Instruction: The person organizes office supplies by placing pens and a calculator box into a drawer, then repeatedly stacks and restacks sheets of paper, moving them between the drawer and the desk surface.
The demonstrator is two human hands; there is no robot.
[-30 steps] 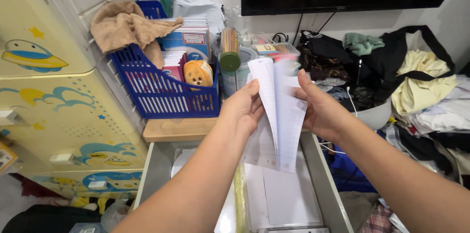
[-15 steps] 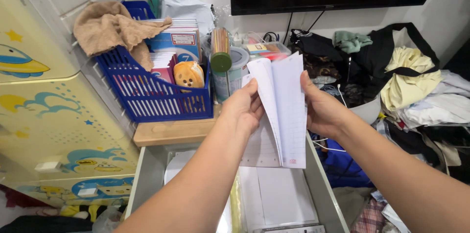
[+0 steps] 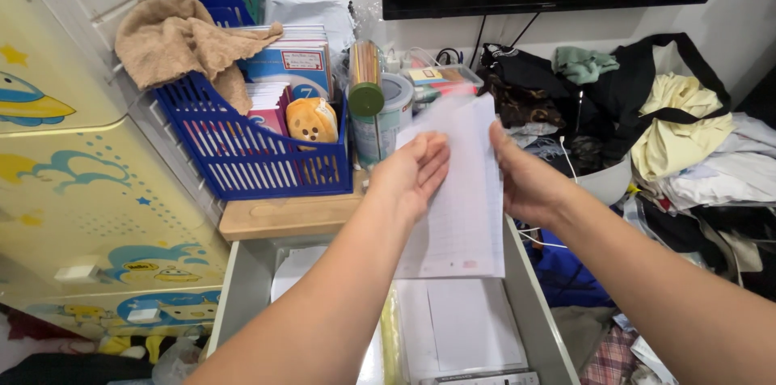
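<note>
Both my hands hold a thin stack of white lined paper sheets [image 3: 462, 215] upright above an open grey drawer [image 3: 533, 312]. My left hand [image 3: 410, 175] lies flat on the left side of the sheets, fingers stretched along the top. My right hand [image 3: 521, 175] grips the right edge. The sheets now lie closed together, slightly blurred at the top. Inside the drawer lie more white papers [image 3: 465, 324] and a clear plastic sleeve.
A blue plastic basket [image 3: 242, 150] with books, a tan towel [image 3: 182, 41] and a small plush stands on a wooden board. Behind the sheets are a green-lidded jar [image 3: 365, 78] and a tin. Clothes pile [image 3: 671, 134] at right; a yellow cabinet [image 3: 89, 183] at left.
The fanned-apart sheets have come together into one flat stack. My left hand has flattened over them, and the view has shifted slightly.
</note>
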